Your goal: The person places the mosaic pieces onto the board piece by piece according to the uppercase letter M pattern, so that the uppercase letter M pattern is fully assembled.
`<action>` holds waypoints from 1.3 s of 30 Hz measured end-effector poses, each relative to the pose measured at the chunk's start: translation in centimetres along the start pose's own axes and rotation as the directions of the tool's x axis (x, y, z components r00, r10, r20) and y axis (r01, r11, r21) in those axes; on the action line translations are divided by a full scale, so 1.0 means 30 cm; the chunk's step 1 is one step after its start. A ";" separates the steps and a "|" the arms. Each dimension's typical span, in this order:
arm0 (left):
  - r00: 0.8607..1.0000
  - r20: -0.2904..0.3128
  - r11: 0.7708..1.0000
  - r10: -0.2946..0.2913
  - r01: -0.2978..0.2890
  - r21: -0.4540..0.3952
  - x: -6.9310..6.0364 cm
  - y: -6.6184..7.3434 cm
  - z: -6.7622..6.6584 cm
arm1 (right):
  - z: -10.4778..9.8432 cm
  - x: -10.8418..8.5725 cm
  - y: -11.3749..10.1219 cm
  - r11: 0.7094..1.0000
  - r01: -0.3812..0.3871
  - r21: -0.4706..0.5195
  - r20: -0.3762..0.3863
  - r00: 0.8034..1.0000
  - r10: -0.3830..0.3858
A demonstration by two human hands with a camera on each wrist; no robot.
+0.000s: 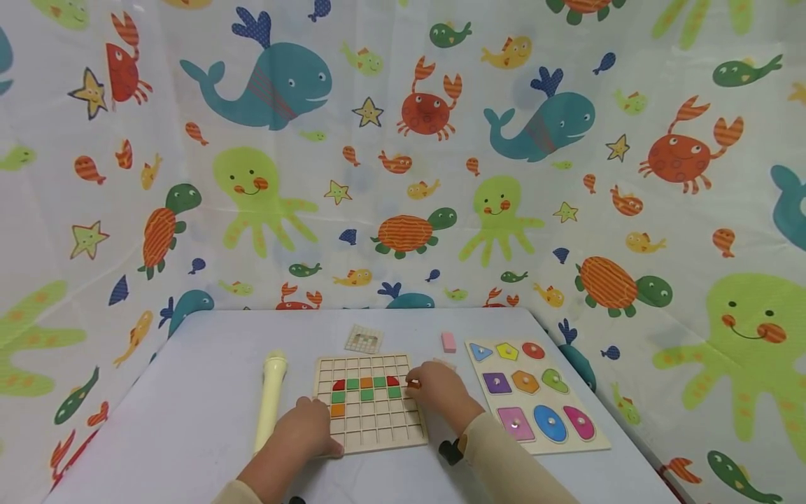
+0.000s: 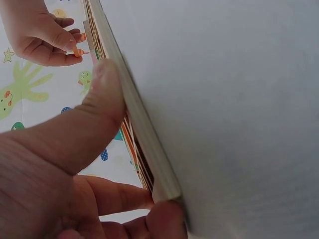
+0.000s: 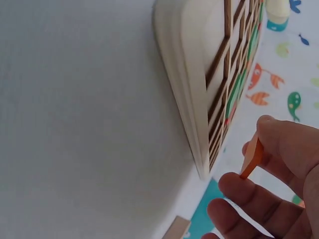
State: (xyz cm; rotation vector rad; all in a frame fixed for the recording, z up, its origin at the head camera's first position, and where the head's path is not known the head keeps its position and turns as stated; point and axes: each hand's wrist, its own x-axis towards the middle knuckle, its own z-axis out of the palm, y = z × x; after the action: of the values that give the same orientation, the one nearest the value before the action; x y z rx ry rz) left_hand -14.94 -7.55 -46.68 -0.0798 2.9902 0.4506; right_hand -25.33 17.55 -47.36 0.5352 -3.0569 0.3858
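Note:
A wooden grid board (image 1: pixel 384 423) lies on the table between the hands, with several red, green and orange tiles in its upper and left cells. At its near left corner, the left hand (image 1: pixel 302 430) holds the board, thumb along the near edge and fingers on the left side. The right hand (image 1: pixel 441 388) is over the board's right edge and pinches an orange tile (image 3: pixel 252 154) between thumb and fingers. In the right wrist view the tile is tilted and apart from the board. Part of the grid under the right hand is hidden in the head view.
To the left lies a pale yellow tube (image 1: pixel 271 399). Behind the board are a small pattern card (image 1: pixel 364 339) and a pink block (image 1: pixel 448 342). A shape puzzle board (image 1: pixel 504 366) with several knobbed coloured pieces occupies the right side. A patterned cloth (image 1: pixel 403 175) hangs behind the table.

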 end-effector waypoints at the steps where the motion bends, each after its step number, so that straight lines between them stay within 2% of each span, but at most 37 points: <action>1: 1.000 0.001 1.000 -0.002 0.002 -0.003 0.000 0.000 -0.001 | 0.003 -0.002 -0.002 1.000 0.007 -0.002 0.001 1.000 -0.007; 8: 1.000 0.004 1.000 -0.006 0.006 -0.016 0.002 0.000 -0.001 | 0.007 -0.014 -0.028 0.998 0.053 0.014 0.018 0.998 -0.053; 13: 1.000 0.000 1.000 0.002 -0.002 -0.015 -0.002 -0.002 0.001 | 0.011 -0.022 -0.045 0.993 0.116 -0.015 0.038 0.993 -0.116; 22: 1.000 0.002 1.000 0.007 -0.007 -0.007 -0.006 -0.004 0.001 | 0.011 -0.035 -0.082 0.984 0.167 -0.065 0.052 0.985 -0.164; 29: 1.000 0.009 1.000 -0.005 0.005 -0.020 -0.004 -0.001 0.002 | 0.011 -0.038 -0.103 0.981 0.168 -0.100 0.089 0.983 -0.159; 39: 1.000 0.001 1.000 0.000 0.000 -0.018 -0.006 -0.005 0.002 | 0.016 -0.026 -0.115 0.983 0.152 -0.107 0.091 0.986 -0.142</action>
State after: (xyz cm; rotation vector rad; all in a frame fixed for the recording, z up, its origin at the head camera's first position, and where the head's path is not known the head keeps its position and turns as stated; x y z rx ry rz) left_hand -14.74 -7.67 -46.74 -0.0812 2.9853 0.4782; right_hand -23.43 14.56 -47.06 0.7838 -3.0665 0.1894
